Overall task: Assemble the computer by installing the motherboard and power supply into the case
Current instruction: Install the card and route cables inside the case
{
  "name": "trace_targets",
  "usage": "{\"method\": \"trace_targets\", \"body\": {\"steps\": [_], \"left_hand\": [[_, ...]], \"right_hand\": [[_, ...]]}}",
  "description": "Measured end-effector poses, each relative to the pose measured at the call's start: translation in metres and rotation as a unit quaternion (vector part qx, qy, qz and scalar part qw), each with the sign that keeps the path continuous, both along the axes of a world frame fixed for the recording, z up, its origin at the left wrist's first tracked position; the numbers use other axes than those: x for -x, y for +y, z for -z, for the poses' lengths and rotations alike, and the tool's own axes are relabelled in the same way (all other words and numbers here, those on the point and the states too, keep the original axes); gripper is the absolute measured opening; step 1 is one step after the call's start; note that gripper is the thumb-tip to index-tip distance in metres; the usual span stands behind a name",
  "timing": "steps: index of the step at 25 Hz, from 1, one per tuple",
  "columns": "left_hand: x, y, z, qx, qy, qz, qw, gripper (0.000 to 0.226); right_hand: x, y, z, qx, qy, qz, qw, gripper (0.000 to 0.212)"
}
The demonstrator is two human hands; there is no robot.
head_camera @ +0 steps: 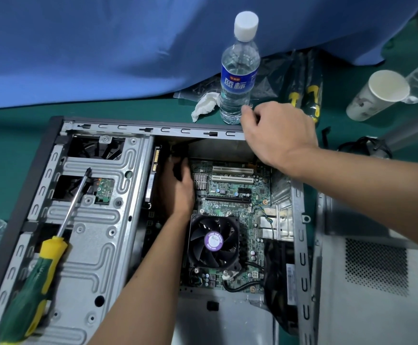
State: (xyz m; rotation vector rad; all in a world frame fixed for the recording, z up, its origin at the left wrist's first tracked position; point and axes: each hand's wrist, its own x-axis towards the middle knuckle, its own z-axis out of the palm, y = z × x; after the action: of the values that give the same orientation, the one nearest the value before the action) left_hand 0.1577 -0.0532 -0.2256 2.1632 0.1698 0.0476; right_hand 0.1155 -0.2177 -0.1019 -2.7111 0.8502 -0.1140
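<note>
Looking down, I see the biggest thing under my hands is the open computer case [53, 155], lying on its side on the green mat [16, 113], with blue cloth [103, 46] draped beyond my right hand. My left hand [178, 185] is sunk inside the case, between the silver drive cage [98, 232] on its left and the motherboard [230, 192] on its right. The fingers curl around something dark at the far end of that gap; I cannot tell what it is or how firmly they hold it. The motherboard lies flat on the case floor, directly right of my left hand and below my right wrist. Its black CPU fan [214, 242] sits just right of my left forearm.

My right hand [277, 135] rests on the far top edge of the case, fingers bent loosely downward; whether they pinch anything I cannot tell. A grey perforated metal box [377, 265] sits under my right forearm, outside the case; I cannot say whether it is the power supply.

A green and yellow screwdriver [43, 265] lies diagonally across the drive cage, well left of my left arm, tip pointing away from me. A clear water bottle [237, 70] stands upright just beyond my right fingertips, nearly touching them. A paper cup [377, 95] lies tilted far right of that hand. A crumpled tissue [204, 104] sits just left of the bottle.
</note>
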Motion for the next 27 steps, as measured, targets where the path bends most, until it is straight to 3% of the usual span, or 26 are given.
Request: {"method": "trace_targets", "body": {"steps": [5,9,13,17,27], "left_hand": [[-0.0008,-0.0019,0.0019,0.006,-0.009,-0.004,1.0,0.028],[0.0021,-0.0018,0.0036,0.027,-0.013,0.027,0.999,0.044],[-0.0008,0.0029,0.0084,0.022,-0.013,0.031,0.999,0.028],[0.001,0.0,0.0051,0.021,-0.026,-0.016,0.999,0.027],[-0.0001,0.0008,0.0073,0.019,-0.006,0.022,1.0,0.027]], "right_hand": [[0.0,0.0005,0.0007,0.002,0.0,-0.001,1.0,0.054],[0.0,-0.0006,0.0008,0.004,0.002,-0.002,1.0,0.055],[-0.0001,0.0003,0.0009,0.002,0.005,-0.003,1.0,0.054],[0.0,0.0006,-0.0001,-0.002,0.005,-0.005,1.0,0.054],[0.0014,-0.0002,0.0007,0.005,0.013,-0.003,1.0,0.054]]}}
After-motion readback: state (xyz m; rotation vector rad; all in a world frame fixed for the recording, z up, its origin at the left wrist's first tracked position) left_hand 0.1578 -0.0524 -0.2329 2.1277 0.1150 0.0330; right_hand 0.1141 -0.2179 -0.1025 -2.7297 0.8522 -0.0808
